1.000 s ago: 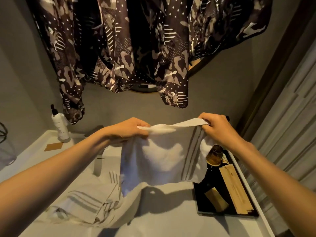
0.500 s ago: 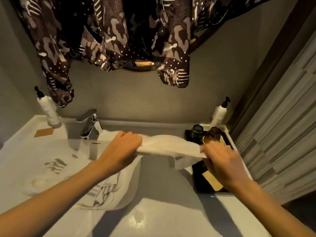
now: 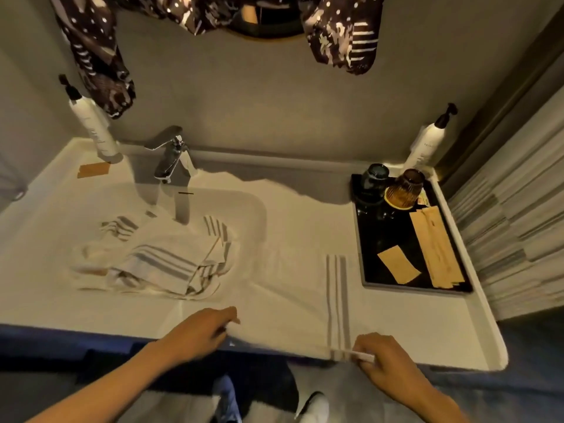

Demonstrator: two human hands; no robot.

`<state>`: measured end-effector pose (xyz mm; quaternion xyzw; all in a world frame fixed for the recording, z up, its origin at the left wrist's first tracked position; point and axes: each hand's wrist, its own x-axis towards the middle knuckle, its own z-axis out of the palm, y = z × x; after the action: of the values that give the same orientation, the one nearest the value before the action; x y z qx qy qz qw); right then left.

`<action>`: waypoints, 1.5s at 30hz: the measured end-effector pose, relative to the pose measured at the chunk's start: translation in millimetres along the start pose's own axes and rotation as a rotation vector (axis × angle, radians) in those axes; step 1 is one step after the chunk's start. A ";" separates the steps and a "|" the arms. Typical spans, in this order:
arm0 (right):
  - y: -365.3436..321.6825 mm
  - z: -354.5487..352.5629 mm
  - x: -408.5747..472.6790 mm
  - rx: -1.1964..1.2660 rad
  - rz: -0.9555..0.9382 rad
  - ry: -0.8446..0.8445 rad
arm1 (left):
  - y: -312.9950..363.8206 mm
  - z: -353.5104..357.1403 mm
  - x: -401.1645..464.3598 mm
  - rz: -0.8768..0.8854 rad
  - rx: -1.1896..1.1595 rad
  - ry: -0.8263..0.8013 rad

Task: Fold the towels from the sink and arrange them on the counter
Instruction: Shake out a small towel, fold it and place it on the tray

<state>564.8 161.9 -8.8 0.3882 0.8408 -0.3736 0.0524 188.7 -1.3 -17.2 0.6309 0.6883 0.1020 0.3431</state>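
A white towel with grey stripes lies spread flat on the white counter, right of the sink. My left hand pinches its near left corner at the counter's front edge. My right hand grips its near right corner, just past the stripes. Several crumpled striped towels lie heaped in the sink basin under the faucet.
A black tray at the right holds two tumblers and paper sachets. White pump bottles stand at the back left and back right. A patterned dark shirt hangs above. My shoes show below on the floor.
The towel was held up in the air between both hands; both hands have come down and toward me, and it now lies flat on the counter.
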 end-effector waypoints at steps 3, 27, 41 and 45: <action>-1.2 -16.9 8.2 0.416 0.189 0.059 | -0.8 -18.3 3.5 -0.065 -0.353 0.186; -43.0 -1.8 73.0 1.162 0.631 0.238 | 32.7 60.8 48.0 0.233 0.369 0.086; 0.6 -91.8 1.3 0.334 0.581 0.528 | 74.4 76.9 70.8 0.217 0.321 0.062; -36.4 -91.1 26.2 0.270 0.473 0.458 | 88.2 73.0 64.1 0.033 -0.252 0.107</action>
<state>539.8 223.6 67.9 0.6494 0.6605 -0.3622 -0.1040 305.0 53.7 -42.9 0.5878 0.6768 0.2269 0.3808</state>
